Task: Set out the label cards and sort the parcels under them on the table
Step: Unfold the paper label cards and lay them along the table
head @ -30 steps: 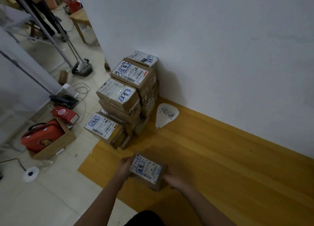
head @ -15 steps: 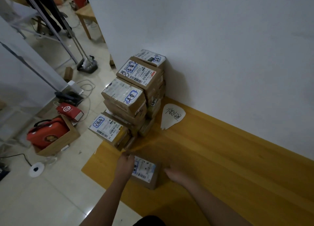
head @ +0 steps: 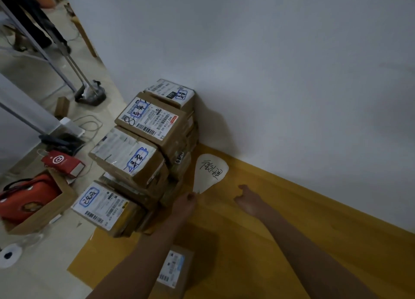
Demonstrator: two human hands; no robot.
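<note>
Left hand [head: 186,203] reaches forward, and its fingertips meet the narrow end of the card [head: 211,172]. Pinch or plain touch: cannot tell. Right hand [head: 247,197] lies just right of that end, fingers loose, holding nothing, likely placed to steady the card. The card lies flat on the bench [head: 303,242], writing up. The stack [head: 139,159] stands just left of the left hand. One parcel [head: 174,269] sits under the left forearm, apart from the stack, probably awaiting its label.

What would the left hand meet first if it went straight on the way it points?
The label card: its narrow tip lies right in front of the left hand, possibly touching it; depth is unclear.
</note>
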